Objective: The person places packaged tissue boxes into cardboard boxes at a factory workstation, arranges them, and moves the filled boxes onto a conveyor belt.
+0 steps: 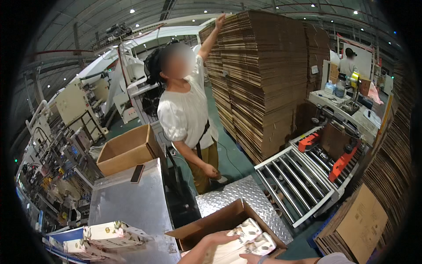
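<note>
Hands (221, 238), partly closed, hold patterned white packs (249, 232).

A dark phone (137, 173) lies on the bare metal table (132, 198), near an open brown carton (127, 163) at its far end. Beyond, a person in a white top (182, 112) stands with 1 arm raised toward a tall stack of flattened cardboard (246, 75). A ridged metal plate (233, 191) lies beside a roller conveyor (295, 181) with 2 red guides (339, 167); a yellow tape roll (354, 78) and a jar (340, 88) sit above. Flat cartons (362, 222) lean lower right, machinery (70, 176) crowds the left, and lights dot the ceiling (176, 9).
</note>
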The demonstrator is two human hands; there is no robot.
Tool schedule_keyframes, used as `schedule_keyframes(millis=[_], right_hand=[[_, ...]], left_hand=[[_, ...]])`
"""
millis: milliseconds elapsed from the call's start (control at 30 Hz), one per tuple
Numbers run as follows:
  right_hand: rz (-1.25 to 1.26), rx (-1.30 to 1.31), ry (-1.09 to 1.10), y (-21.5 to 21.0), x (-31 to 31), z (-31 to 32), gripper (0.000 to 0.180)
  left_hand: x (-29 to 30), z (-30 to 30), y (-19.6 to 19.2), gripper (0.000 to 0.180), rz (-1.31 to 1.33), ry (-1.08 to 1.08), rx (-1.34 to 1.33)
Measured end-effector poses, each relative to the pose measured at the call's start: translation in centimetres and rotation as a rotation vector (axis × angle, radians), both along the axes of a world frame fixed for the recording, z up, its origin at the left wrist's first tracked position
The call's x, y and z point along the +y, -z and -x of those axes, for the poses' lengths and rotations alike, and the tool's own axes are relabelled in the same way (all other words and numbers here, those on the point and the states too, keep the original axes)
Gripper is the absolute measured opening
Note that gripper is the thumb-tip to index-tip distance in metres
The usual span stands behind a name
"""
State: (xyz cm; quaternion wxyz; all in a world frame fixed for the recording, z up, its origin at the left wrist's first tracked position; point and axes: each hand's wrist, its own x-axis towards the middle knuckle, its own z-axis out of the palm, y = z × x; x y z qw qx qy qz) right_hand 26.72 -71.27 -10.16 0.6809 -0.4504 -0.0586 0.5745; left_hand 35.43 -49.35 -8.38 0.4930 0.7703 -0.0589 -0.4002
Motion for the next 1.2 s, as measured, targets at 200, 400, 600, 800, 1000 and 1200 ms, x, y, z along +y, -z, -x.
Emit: schedule_keyframes(millis=[200, 400, 600, 800, 1000, 1200], right_hand=[[0.148, -0.275, -0.202, -6.6, 3.6, -5.5, 0.037], [0.204, -0.799, -0.753, 3.2, 11.6, -4.6, 0.041], [0.417, -0.821, -1.379, 16.4, 4.2, -1.4, 0.046], [0.527, -0.943, -1.364, 22.2, 3.3, -3.6, 0.051], [0.712, -1.026, -0.843, 13.1, 10.4, -6.7, 0.043], [0.948, -1.174, -0.829, 15.0, 7.3, -9.6, 0.052]], left_hand=[[-4.0, -0.5, 10.8, 0.094, -0.338, 0.084, 0.118], [-0.7, 3.7, 18.8, 0.089, -0.443, -0.043, 0.066], [7.5, 5.7, -11.3, 0.055, -0.246, -0.392, -0.460], [30.6, 19.1, -16.6, 0.074, -1.300, -1.213, -0.288], [41.5, 24.9, -7.2, 0.041, -1.498, -1.111, -0.363], [22.6, 20.7, -11.2, 0.038, -1.129, -0.855, -0.741]])
